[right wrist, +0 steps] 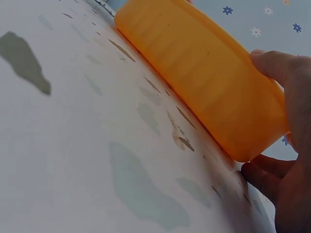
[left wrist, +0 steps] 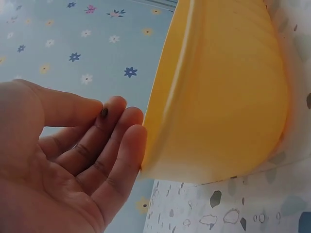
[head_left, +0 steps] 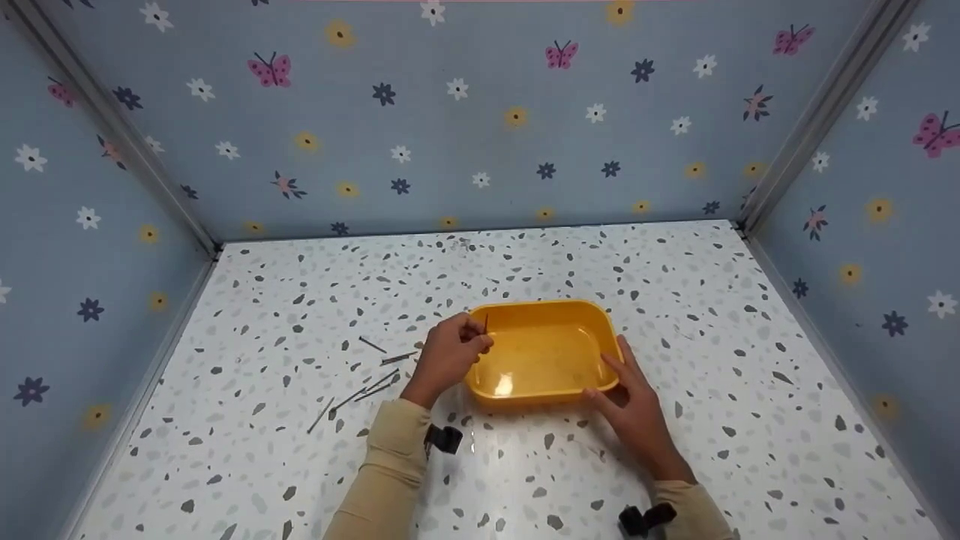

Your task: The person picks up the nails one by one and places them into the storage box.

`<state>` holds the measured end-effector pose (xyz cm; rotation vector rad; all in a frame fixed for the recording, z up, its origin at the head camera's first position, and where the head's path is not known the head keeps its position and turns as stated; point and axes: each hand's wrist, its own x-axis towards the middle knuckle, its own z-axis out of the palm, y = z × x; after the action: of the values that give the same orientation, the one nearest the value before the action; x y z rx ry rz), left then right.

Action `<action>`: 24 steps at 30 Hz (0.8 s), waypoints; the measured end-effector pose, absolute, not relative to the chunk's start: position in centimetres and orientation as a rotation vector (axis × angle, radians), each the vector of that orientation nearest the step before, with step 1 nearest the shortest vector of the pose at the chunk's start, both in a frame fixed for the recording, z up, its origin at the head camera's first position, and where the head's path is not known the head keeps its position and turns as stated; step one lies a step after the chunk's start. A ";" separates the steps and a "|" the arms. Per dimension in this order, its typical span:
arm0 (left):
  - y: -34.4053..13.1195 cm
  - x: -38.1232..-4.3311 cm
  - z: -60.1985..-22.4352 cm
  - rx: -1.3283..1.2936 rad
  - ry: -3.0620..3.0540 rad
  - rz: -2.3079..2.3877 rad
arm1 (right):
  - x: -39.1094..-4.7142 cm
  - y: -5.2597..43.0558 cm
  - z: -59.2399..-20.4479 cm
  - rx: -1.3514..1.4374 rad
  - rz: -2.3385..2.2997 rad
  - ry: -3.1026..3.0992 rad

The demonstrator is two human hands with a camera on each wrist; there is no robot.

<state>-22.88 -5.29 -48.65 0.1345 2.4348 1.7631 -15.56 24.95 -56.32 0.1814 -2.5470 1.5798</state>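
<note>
A yellow plastic tub with rounded corners and a raised rim sits on the speckled table. My left hand pinches a thin dark nail between thumb and fingertips, right at the tub's left rim. From the left wrist, only the nail's round head shows at the thumb tip. At the near right corner, my right hand holds the tub, fingers spread along the rim and side. In the right wrist view its thumb lies at the rim, with other fingers low by the base.
Several loose nails lie left of my left hand, among them a short one and a slanted one. Blue flower-patterned panels enclose the table at the back and both sides.
</note>
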 end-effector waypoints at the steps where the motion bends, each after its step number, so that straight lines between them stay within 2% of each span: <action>1: -5.2 -23.0 -48.6 0.146 2.431 1.763 | -15.5 24.9 -56.3 0.176 1.572 -2.551; 10: -4.2 -23.7 -48.5 0.195 2.424 1.682 | -15.5 25.0 -56.2 0.165 1.518 -2.584; 21: -3.2 -24.8 -48.0 0.128 2.541 1.452 | -15.2 24.6 -55.5 0.178 1.529 -2.575; 24: -2.9 -25.3 -47.7 0.096 2.519 1.426 | -15.5 24.9 -56.4 0.209 1.555 -2.533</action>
<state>-25.34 -2.92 -47.73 0.0959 2.5187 1.4260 -15.53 24.94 -56.37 0.2091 -2.5327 1.5552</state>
